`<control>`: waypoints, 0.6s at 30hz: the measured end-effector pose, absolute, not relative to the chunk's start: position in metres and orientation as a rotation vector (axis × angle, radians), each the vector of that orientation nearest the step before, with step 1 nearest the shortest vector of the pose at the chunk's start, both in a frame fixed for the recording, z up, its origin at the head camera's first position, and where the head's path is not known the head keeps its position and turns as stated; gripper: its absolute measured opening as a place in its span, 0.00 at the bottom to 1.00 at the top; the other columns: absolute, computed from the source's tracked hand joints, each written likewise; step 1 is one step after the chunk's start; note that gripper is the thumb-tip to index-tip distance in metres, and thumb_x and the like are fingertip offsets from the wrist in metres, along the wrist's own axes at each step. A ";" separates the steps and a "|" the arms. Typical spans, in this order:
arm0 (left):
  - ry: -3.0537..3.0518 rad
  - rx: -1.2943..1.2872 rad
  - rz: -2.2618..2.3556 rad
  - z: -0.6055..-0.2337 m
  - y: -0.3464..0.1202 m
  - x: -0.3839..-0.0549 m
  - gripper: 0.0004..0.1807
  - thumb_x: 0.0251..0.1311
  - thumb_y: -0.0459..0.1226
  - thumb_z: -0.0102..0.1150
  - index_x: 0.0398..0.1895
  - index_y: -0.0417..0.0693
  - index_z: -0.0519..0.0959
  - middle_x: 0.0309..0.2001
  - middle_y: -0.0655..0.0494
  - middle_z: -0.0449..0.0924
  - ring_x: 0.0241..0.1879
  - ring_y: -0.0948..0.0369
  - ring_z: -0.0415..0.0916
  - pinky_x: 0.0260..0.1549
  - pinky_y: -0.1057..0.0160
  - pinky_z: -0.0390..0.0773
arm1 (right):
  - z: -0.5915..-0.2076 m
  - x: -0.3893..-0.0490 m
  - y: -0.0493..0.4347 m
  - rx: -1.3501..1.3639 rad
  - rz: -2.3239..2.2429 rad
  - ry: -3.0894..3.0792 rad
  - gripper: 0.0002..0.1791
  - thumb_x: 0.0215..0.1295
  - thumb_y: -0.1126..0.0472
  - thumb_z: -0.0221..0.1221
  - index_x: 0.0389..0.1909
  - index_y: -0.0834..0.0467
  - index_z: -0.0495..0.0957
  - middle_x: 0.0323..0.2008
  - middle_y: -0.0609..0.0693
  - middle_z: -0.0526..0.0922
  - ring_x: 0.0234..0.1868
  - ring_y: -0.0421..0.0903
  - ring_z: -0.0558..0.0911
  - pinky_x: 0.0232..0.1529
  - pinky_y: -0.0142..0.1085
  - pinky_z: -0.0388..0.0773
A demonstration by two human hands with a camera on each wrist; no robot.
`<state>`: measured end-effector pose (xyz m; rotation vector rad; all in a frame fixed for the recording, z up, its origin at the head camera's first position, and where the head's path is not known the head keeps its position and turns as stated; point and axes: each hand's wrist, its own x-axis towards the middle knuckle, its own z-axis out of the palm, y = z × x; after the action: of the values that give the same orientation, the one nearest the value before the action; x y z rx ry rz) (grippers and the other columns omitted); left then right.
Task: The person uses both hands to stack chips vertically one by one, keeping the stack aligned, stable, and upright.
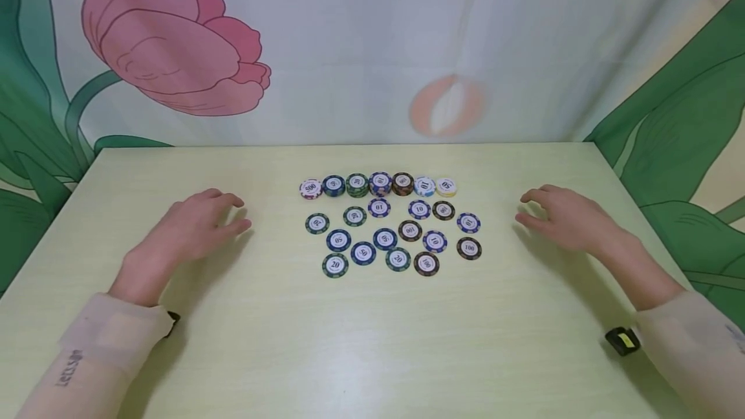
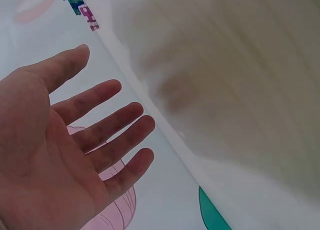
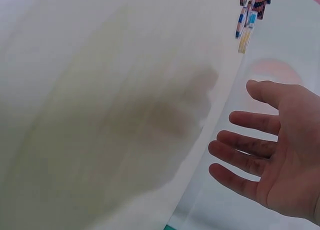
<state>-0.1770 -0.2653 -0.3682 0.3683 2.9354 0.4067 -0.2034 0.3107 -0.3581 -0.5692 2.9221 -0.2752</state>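
My left hand hovers over the table's left part, fingers spread and loosely bent, holding nothing. On the other side my right hand hangs in the air in a similar pose, also without a thing in it. Between them lie poker chips. A back row has stacks in several colours, from a purple-and-white stack at the left to a yellow-edged stack at the right. In front are scattered single chips: green ones, blue ones and black ones. Neither hand touches a chip.
The pale table ends at the back against a light curtain printed with a pink flower. Green leaf-patterned cloth hangs at the right side. A small black device sits at the right wrist.
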 end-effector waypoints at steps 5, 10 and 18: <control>2.927 0.408 0.403 -0.367 -0.256 -0.177 0.27 0.72 0.49 0.59 0.63 0.37 0.77 0.60 0.34 0.75 0.61 0.38 0.71 0.57 0.33 0.68 | -0.354 -0.206 0.296 -0.602 -0.258 2.925 0.25 0.75 0.50 0.59 0.60 0.66 0.78 0.57 0.66 0.79 0.56 0.63 0.80 0.52 0.60 0.76; 2.916 0.434 0.410 -0.366 -0.248 -0.175 0.26 0.72 0.48 0.59 0.63 0.38 0.77 0.61 0.35 0.75 0.61 0.38 0.71 0.59 0.33 0.68 | -0.352 -0.210 0.281 -0.645 -0.228 2.933 0.24 0.74 0.52 0.60 0.59 0.67 0.79 0.56 0.65 0.80 0.56 0.62 0.80 0.55 0.59 0.76; 2.913 0.531 0.383 -0.364 -0.228 -0.174 0.24 0.71 0.46 0.61 0.60 0.36 0.79 0.58 0.38 0.77 0.59 0.40 0.74 0.58 0.37 0.70 | -0.354 -0.221 0.253 -0.703 -0.191 2.931 0.24 0.73 0.51 0.61 0.59 0.65 0.79 0.57 0.63 0.81 0.60 0.62 0.78 0.57 0.58 0.75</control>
<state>-0.1740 -0.2279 -0.3644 0.5312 2.9132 0.3828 -0.2209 0.2531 -0.3538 -0.7028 2.9307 -0.1909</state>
